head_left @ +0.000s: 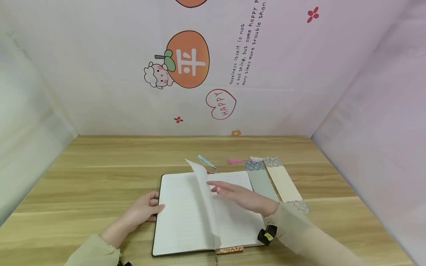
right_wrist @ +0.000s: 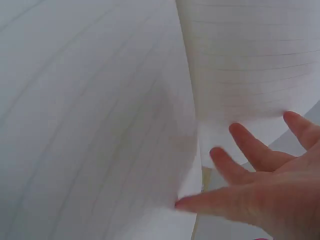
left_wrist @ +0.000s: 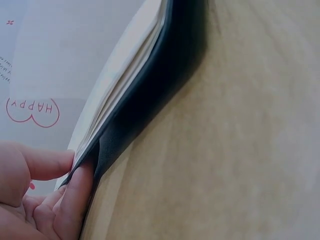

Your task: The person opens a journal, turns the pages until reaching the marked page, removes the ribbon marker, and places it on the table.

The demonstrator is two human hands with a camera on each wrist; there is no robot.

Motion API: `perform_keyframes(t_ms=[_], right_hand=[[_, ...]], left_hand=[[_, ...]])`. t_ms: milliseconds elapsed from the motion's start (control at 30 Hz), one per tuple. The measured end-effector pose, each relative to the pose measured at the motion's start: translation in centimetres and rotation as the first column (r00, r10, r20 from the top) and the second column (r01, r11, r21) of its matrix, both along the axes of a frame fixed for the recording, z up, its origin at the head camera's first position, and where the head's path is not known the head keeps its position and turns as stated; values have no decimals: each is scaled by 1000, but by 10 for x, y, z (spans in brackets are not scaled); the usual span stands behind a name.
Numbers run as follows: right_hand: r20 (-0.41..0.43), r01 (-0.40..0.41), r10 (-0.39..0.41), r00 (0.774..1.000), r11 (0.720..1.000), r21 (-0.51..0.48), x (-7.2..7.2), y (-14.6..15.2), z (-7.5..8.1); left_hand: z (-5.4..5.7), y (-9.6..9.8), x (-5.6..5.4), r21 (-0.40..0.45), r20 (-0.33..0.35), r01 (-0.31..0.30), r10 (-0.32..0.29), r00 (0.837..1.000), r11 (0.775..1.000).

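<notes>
An open notebook (head_left: 181, 214) with lined white pages and a dark cover lies on the table. My left hand (head_left: 142, 210) pinches its left edge, thumb on the page side and fingers under the cover, as the left wrist view also shows around the dark cover (left_wrist: 135, 112). One page (head_left: 203, 184) stands up and curves near the middle fold. With fingers spread, my right hand (head_left: 241, 197) is over the right half, its fingertips against the raised page. In the right wrist view a thumb tip touches the lined paper (right_wrist: 100, 120).
A pale green bookmark (head_left: 263, 183) and a cream bookmark (head_left: 283, 179) with lace-patterned ends lie right of the notebook. A light blue tassel (head_left: 206, 161) and a pink tassel (head_left: 236, 161) lie behind it. An orange patterned strip (head_left: 229, 250) sticks out below the pages.
</notes>
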State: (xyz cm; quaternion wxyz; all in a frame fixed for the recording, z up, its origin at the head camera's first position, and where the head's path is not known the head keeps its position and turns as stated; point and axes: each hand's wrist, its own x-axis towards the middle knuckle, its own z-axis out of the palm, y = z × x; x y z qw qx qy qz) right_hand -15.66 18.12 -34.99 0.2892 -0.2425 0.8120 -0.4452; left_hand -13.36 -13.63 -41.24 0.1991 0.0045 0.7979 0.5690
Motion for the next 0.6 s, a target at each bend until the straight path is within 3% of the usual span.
perform_keyframes(t_ms=[67,233,400,600], right_hand=[[-80,-33,41,996,995,94,5,-6,-2],[-162,-99,136,977,970,220,13,-19,-7],[-176,-119,181,967,941,316,18,-26,-10],[-228,-121,247,942,882,455,25,-32,-13]], left_hand=[[0,0,1,5,5,4,-4,1000,1000],[-1,-1,0,18,5,17,-17,1000,1000],[-3,-2,0,45,-11,26,-25,1000,999],[-5,-3,0,106,-2,34,-34,999,994]])
